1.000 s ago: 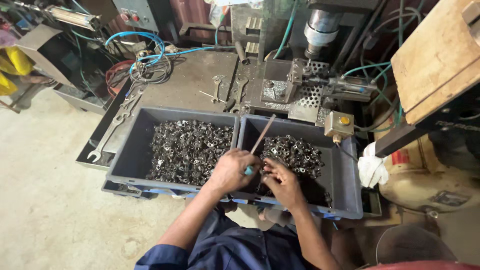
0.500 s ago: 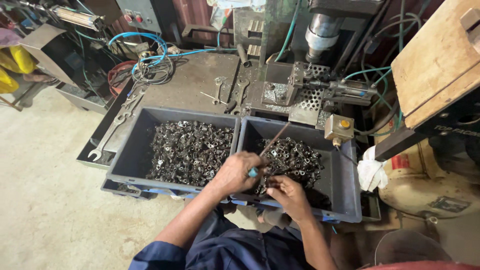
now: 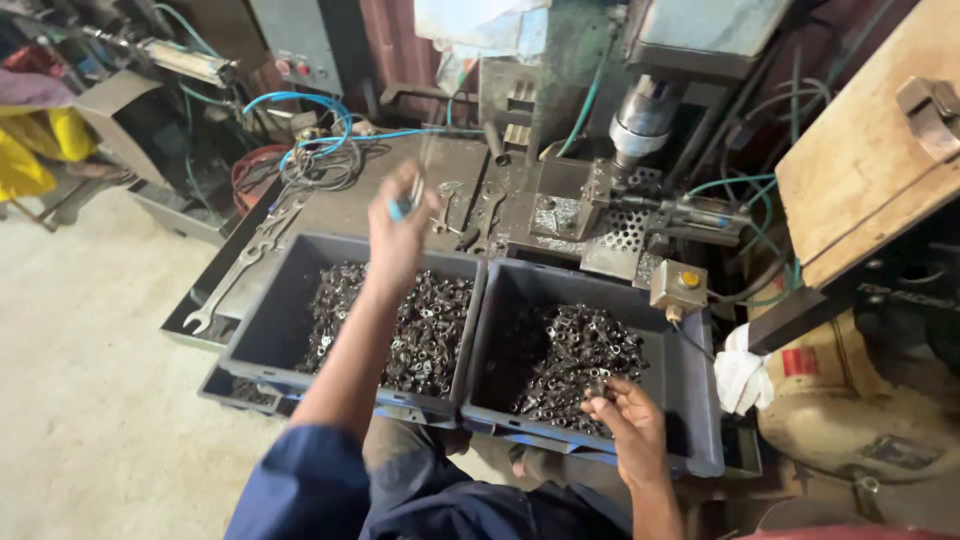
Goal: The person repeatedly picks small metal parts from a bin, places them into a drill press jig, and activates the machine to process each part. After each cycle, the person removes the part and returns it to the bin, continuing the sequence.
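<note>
left hand point(image 3: 400, 235) lifts a blue-handled thin rod point(image 3: 412, 195), fingers closed on it; right hand point(image 3: 625, 425) fingers loosely curled over small dark metal rings point(image 3: 575, 360) in the right grey plastic bin point(image 3: 690, 400).

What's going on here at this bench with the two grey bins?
A person sits at a press machine with two grey bins of small metal parts. Their left hand is raised over the left bin, gripping a thin blue-handled tool. Their right hand rests among the parts in the right bin.
</note>
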Available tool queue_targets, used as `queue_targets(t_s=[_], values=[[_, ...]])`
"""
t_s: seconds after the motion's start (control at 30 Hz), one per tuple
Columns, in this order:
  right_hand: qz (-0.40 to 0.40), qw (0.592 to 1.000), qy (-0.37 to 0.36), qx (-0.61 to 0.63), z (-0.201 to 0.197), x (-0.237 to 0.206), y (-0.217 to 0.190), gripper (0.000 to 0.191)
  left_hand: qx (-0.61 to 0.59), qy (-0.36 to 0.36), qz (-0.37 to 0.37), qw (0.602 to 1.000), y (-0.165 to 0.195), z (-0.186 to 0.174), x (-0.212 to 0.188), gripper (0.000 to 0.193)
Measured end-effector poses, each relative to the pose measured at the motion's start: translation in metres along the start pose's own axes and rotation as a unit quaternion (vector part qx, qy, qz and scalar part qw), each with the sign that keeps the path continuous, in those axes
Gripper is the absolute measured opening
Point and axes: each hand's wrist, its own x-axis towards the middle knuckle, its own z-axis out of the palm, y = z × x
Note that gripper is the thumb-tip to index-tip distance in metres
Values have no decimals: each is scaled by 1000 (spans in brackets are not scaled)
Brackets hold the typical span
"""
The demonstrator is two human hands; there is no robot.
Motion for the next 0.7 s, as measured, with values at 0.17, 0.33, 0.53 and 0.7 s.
queue_targets(t_s=[0.17,0.33,0.53,0.7], values=[[2,999,42,-20,-30,3,14,29,135,-197,-27,971,-22,21,-114,37],[-26,994,101,-20,-52,8,18,36,236,-322,2,917,-43,40,-168,43],[-54,989,137,-22,-78,6,10,35,270,-373,48,886,-60,44,-180,52],[-86,972,210,-67,-114,13,4,30,290,-389,14,874,-59,43,-182,54]])
